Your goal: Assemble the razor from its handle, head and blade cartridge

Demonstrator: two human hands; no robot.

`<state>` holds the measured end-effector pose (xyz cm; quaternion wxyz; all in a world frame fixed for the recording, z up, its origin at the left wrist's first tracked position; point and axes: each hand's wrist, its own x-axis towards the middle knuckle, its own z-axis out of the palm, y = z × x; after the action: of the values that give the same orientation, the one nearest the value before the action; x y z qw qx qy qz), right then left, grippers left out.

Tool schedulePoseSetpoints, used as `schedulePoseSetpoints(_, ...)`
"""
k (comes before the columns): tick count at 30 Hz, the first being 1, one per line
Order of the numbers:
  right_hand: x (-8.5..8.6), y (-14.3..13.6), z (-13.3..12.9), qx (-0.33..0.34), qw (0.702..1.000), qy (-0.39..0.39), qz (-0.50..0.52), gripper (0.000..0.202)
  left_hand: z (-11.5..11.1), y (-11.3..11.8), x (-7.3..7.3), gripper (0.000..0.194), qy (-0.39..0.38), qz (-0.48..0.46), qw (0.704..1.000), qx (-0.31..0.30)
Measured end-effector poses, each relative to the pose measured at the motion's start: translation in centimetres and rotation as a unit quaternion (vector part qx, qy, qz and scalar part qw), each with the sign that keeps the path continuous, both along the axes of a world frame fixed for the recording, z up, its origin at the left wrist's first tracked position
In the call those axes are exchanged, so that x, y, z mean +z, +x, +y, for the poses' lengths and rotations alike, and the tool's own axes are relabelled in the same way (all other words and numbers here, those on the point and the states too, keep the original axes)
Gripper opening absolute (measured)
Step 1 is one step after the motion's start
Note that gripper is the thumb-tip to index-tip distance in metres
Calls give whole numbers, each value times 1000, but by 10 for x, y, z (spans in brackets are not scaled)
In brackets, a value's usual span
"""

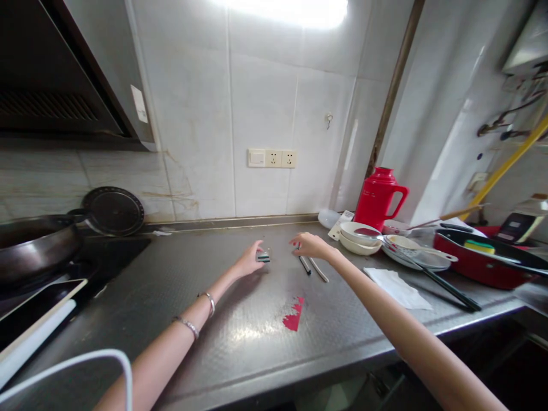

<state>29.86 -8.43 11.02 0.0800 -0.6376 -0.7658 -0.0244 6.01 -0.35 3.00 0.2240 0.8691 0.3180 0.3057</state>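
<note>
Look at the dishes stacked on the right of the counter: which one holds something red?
The upper white bowl, stacked on another bowl beside the red jug. It shows a red patch inside; the plates to its right show none.

On the counter [240,342], bowls [359,237] sit right of the utensils [312,266], a jug [377,198] behind them.

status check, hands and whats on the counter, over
Left hand touching small dark block. Right hand over two slim utensils. Red scrap nearer; stacked bowls right.
</note>
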Motion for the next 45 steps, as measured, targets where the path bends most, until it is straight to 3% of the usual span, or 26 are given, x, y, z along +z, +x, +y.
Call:
schedulePoseSetpoints(6,-4,-30,-11,99,994,-45,4,63,-24,15,13,77,7,0,998,-57)
schedulePoseSetpoints(16,-9,-43,-15,95,994,-22,-49,53,-45,20,19,73,10,-14,997,-76)
schedulePoseSetpoints(21,1,-10,-13,92,993,-34,-60,51,-45,8,20,75,19,8,998,-61)
schedulePoseSetpoints(25,9,42,-10,11,996,-78,-36,49,-32,-21,14,66,22,28,999,-19)
schedulePoseSetpoints(31,-11,97,-1,-125,978,-163,40,54,-19,-57,6,48,15,50,997,50)
schedulePoseSetpoints(37,-42,119,14,-142,966,-206,65,63,-16,-68,4,38,14,45,996,81)
schedulePoseSetpoints(45,-48,119,24,-135,959,-238,74,64,-6,-75,-5,30,27,63,993,92)
